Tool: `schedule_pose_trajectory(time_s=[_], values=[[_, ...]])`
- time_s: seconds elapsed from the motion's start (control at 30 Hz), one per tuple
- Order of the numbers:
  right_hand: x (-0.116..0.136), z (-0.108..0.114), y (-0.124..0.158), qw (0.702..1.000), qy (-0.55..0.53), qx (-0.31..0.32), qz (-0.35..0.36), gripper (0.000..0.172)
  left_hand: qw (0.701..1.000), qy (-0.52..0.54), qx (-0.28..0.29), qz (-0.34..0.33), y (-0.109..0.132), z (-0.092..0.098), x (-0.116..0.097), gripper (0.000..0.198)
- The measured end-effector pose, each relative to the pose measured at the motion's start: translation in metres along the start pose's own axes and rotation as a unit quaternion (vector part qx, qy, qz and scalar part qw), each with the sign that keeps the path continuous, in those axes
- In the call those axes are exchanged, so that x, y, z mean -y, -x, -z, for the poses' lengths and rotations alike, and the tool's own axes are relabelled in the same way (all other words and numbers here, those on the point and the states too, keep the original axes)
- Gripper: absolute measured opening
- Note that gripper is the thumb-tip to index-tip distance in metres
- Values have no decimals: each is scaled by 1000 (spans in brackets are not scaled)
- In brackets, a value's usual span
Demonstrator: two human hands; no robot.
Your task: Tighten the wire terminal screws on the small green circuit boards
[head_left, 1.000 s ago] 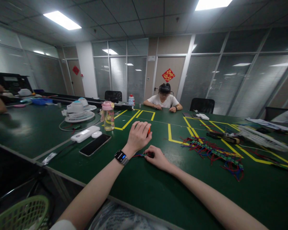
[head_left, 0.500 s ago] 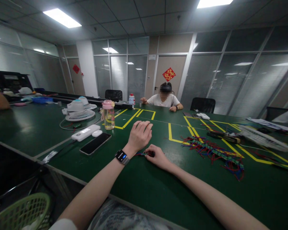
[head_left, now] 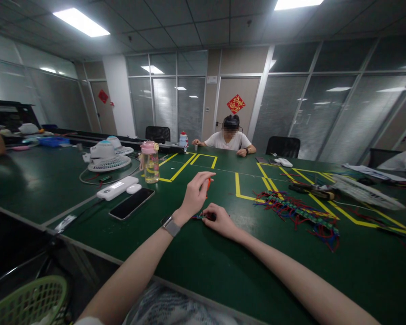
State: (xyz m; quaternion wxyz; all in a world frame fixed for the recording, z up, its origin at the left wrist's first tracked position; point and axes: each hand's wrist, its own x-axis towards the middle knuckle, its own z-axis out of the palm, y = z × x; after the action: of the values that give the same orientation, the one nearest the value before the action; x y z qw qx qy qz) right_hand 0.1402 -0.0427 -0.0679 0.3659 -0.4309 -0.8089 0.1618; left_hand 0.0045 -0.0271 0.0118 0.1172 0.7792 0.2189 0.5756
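Observation:
My left hand (head_left: 195, 193) is raised above the table, palm turned to the right, with its fingers curled forward. A slim orange object (head_left: 208, 187) shows between its thumb and fingers; most of it is hidden, so its kind is unclear. My right hand (head_left: 220, 221) rests on the green table, thumb and fingers pinched around a small wired circuit board (head_left: 198, 216). Red and blue wires stick out to the left of that hand, and the rest of the board lies behind the fingers.
Several wired circuit boards (head_left: 299, 214) lie in a row to the right. Dark-handled tools (head_left: 313, 191) and a white grille (head_left: 367, 192) are beyond them. A phone (head_left: 131, 203), power bank (head_left: 117, 188), pink-lidded bottle (head_left: 150, 162) and white fans (head_left: 108, 158) stand left. A person (head_left: 230, 135) sits opposite.
My left hand has turned from palm down to palm sideways, bringing the orange object into sight. The right hand keeps its pinch, and the view has shifted slightly.

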Motion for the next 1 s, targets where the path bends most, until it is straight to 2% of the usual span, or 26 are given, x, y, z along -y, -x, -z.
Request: schedule_pose_trajectory(time_s=[0.07,0.13,0.3,0.43,0.5,0.57,0.63,0.73,0.8,0.87,1.0], values=[[0,0,0,1000,1,1,1,14,992,101,6,68,-3,2,2,30],[0,0,0,1000,-1,2,2,14,982,144,7,123,-6,6,7,29],[0,1,1,1000,-4,5,5,15,973,169,32,152,-10,21,20,27],[1,1,0,1000,-1,3,1,14,919,330,68,206,-10,25,21,33],[1,1,0,1000,0,2,0,14,899,369,81,223,-10,25,20,35],[1,1,0,1000,1,2,3,15,904,355,72,227,-9,25,21,35],[1,1,0,1000,0,1,6,15,925,308,52,217,-8,23,21,32],[0,1,1,1000,-2,1,6,14,958,221,28,180,-7,20,20,25],[0,1,1,1000,-1,0,6,14,970,183,21,156,-7,18,16,22],[1,1,1,1000,0,0,5,14,969,192,18,151,-7,15,13,26],[2,2,0,1000,2,1,3,14,946,267,21,182,-6,11,11,33]])
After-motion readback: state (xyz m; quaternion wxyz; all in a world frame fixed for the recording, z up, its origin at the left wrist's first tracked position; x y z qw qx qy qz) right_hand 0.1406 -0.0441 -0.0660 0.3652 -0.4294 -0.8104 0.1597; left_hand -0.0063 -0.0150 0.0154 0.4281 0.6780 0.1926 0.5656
